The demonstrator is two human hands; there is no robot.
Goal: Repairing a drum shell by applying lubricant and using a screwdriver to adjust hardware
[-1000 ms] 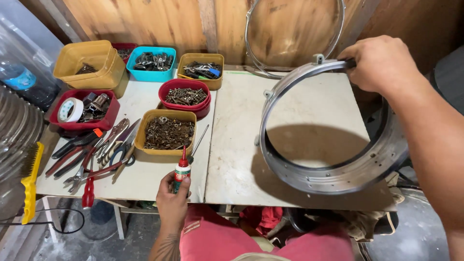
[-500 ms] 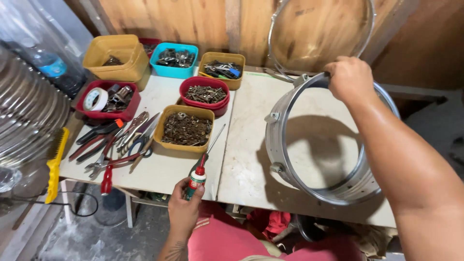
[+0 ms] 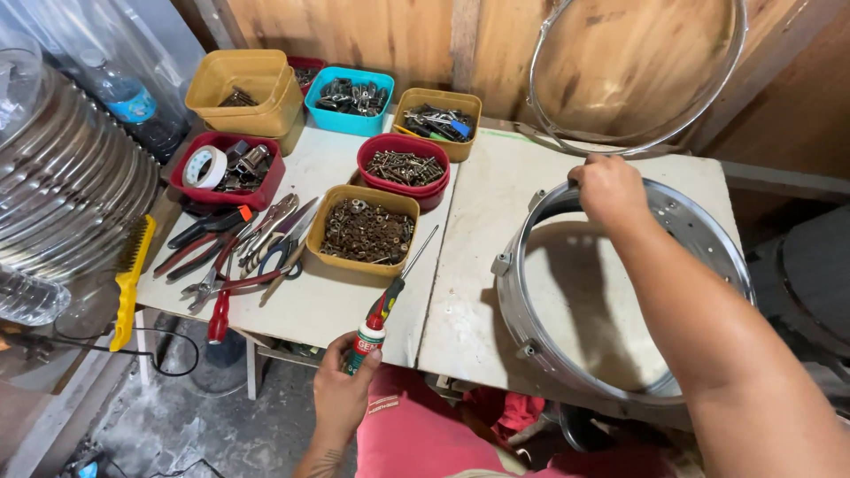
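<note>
View: single head-worn camera, no second view to overlap
Direction: looks steeply down and forward at white worktable (image 3: 496, 221), wooden wall along top
Distance: close, arm's reach
Frame edges: person's lap at bottom, floor lower left

We note a pale, stained worktable (image 3: 496, 265) carrying yellow, teal and red tubs (image 3: 367, 230) of screws and hardware, pliers (image 3: 239, 243), a red screwdriver (image 3: 398, 283) and a metal drum shell (image 3: 620, 301).
</note>
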